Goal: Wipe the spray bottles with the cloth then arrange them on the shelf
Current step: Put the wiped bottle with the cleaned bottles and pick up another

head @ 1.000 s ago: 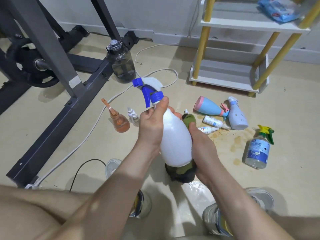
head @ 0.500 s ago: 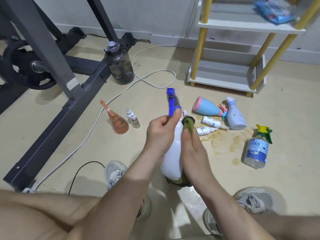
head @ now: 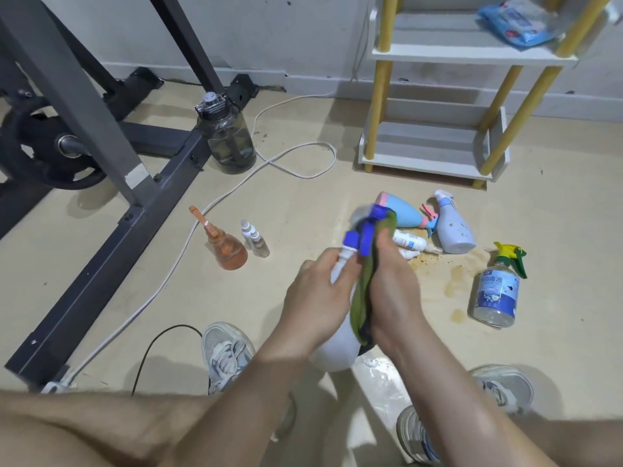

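Down near the floor [head: 303, 203], L hand [head: 317, 298] grips white btl [head: 337, 348], R hand [head: 394, 284] pinches cloth [head: 365, 288] to its sprayer; early days imo: other btls [head: 455, 227] lie about, shelf [head: 431, 163] holds none.

white spray bottle [head: 334, 352] tilted, green cloth [head: 365, 285] pressed along its neck.

My left hand [head: 317, 298] and right hand [head: 394, 291] are bare, as are both forearms and both thighs along the bottom edge. By my left leg is a pale grey mesh trainer with white laces [head: 226, 352]; by my right, a white-soled trainer with blue side stripes [head: 418, 436] (my arms hide the ankles, so I can't tell how they're worn)
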Action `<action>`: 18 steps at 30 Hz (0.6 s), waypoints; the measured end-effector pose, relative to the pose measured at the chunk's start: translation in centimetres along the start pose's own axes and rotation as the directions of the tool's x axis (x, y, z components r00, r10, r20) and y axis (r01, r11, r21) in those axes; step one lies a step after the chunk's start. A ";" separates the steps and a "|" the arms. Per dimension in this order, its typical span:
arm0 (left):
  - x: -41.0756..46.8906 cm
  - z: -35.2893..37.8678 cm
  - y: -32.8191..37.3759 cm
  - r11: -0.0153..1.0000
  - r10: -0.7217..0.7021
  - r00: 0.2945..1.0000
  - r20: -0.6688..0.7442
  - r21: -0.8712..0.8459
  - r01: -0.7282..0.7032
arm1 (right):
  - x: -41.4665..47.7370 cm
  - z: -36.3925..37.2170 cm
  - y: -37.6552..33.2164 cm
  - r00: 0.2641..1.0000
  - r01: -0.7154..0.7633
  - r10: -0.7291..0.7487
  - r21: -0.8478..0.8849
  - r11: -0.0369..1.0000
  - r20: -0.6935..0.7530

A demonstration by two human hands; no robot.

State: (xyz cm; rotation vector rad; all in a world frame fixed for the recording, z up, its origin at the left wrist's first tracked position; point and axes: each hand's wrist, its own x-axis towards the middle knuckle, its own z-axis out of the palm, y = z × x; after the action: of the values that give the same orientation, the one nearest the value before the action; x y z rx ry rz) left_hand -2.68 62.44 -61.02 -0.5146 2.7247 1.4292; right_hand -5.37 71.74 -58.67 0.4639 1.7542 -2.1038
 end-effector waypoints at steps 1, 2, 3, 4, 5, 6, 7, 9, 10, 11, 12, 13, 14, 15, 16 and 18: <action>0.6 -0.2 -0.1 0.995 -0.064 0.997 -0.043 -0.077 0.060 | -0.8 0.2 0.6 0.993 0.108 -0.101 -0.154 0.982 0.053; 1.2 -0.4 -0.4 0.978 -0.136 0.989 -0.062 -0.169 0.124 | -1.6 0.6 1.2 0.971 0.223 -0.191 -0.258 0.940 0.144; 1.8 -0.7 -0.7 0.952 -0.197 0.978 -0.060 -0.249 0.177 | -2.1 0.9 1.9 0.937 0.315 -0.245 -0.293 0.903 0.249; 2.1 -0.8 -0.9 0.931 -0.231 0.972 -0.046 -0.301 0.207 | -2.1 1.2 2.4 0.917 0.352 -0.261 -0.300 0.887 0.302; 2.0 -0.9 -0.8 0.923 -0.238 0.971 -0.027 -0.319 0.217 | -1.7 1.3 2.4 0.918 0.348 -0.258 -0.296 0.890 0.303; 1.6 -1.0 -0.5 0.925 -0.227 0.974 -0.017 -0.316 0.210 | -1.1 1.2 2.2 0.930 0.319 -0.240 -0.289 0.903 0.277; 1.2 -0.9 -0.2 0.934 -0.209 0.978 -0.016 -0.299 0.195 | -0.5 1.1 1.6 0.954 0.254 -0.191 -0.289 0.923 0.231; 0.2 -0.8 0.9 0.956 -0.159 0.987 -0.023 -0.255 0.148 | 0.8 0.4 0.4 0.986 0.091 -0.051 -0.253 0.963 0.161; 0.0 -0.7 1.2 0.959 -0.140 0.990 -0.031 -0.254 0.128 | 1.1 0.1 0.2 0.985 0.068 -0.025 -0.246 0.967 0.172; 0.0 -0.7 1.4 0.957 -0.123 0.991 -0.046 -0.270 0.106 | 1.0 -0.1 0.2 0.978 0.103 -0.051 -0.258 0.961 0.202; 0.2 -0.9 1.5 0.949 -0.110 0.991 -0.072 -0.304 0.084 | 0.6 -0.1 0.6 0.967 0.179 -0.115 -0.282 0.943 0.229; 0.5 -1.1 1.5 0.931 -0.105 0.988 -0.115 -0.359 0.058 | 0.1 -0.1 1.3 0.947 0.281 -0.210 -0.306 0.910 0.245; 1.0 -1.3 1.4 0.902 -0.122 0.979 -0.161 -0.430 0.041 | -0.5 -0.1 2.1 0.916 0.382 -0.307 -0.331 0.863 0.257; 1.4 -1.6 1.2 0.862 -0.145 0.971 -0.191 -0.506 0.030 | -1.2 0.0 3.2 0.875 0.477 -0.401 -0.339 0.811 0.272; 1.8 -2.0 1.1 0.824 -0.160 0.967 -0.199 -0.566 0.020 | -1.9 0.2 3.8 0.839 0.540 -0.462 -0.328 0.775 0.289; 2.1 -2.8 1.5 0.777 -0.140 0.978 -0.157 -0.630 0.010 | -2.2 0.4 4.2 0.855 0.513 -0.444 -0.316 0.798 0.267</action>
State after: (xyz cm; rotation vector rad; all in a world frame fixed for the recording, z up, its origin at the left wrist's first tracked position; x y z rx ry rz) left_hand -4.76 60.44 -58.54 -0.8062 2.2393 2.3791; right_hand -1.42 70.80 -61.20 -0.3129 2.2709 -1.9403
